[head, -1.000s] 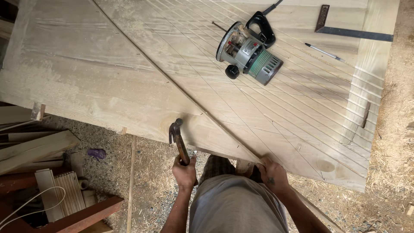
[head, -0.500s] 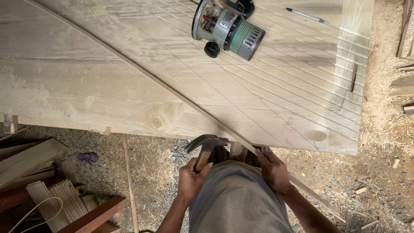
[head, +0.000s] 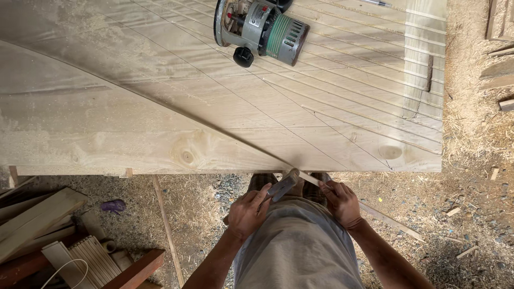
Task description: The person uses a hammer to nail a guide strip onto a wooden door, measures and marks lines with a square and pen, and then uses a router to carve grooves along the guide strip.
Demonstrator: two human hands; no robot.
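Hammer at the strip end, panel's near edge.
Left hand (head: pixel 247 211) grips hammer (head: pixel 284 183); right hand (head: pixel 340 202) pinches thin strip (head: pixel 375 212) lying diagonally across grooved panel (head: pixel 160 128). Strip looks mostly laid, end unfinished; router (head: pixel 261 31) idle.

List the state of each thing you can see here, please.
Hammer: gripped by left hand, head against the strip.
Strip: thin, held by right hand at the board edge.
Router: lying on its side on the board, untouched.
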